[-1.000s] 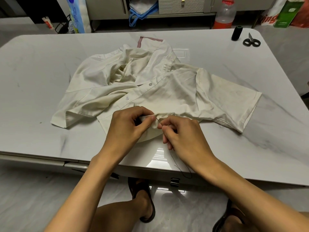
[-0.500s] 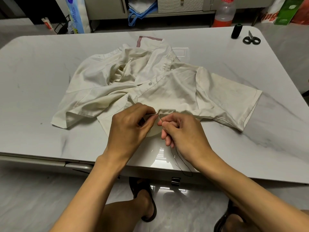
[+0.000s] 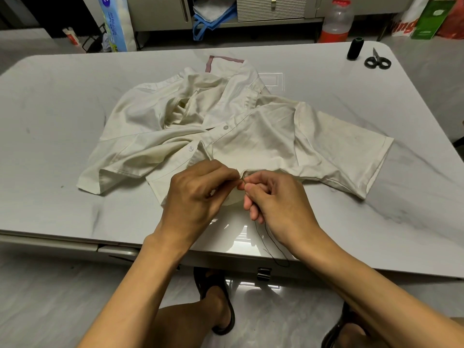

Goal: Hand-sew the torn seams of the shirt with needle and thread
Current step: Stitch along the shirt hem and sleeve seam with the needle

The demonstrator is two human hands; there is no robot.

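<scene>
- The cream-white, short-sleeved button shirt (image 3: 251,136) lies crumpled in the middle of the grey marble-patterned tabletop (image 3: 62,116). Its near edge is pulled toward the person.
- The left hand (image 3: 200,194) has curled fingers and pinches a fold of the shirt's near edge, holding the seam up off the tabletop.
- The right hand (image 3: 278,204) is closed too. Its thumb and forefinger are pinched right beside the left fingertips, on a tiny sliver that I take to be the thin metal needle (image 3: 242,181); it is almost too small to tell.
- A fine dark sewing thread (image 3: 272,243) trails from under the right hand and loops over the near edge of the tabletop.
- The step in hand looks like a stitch in progress, with the needle at the fabric fold.
- The next move probably calls for a steady pull to draw the thread through. The left hand should keep the fold firm, and the slack loop must not snag or knot.
- A black spool of thread (image 3: 355,49) and small black-handled scissors (image 3: 378,62) sit well apart at the far right corner, untouched.
</scene>
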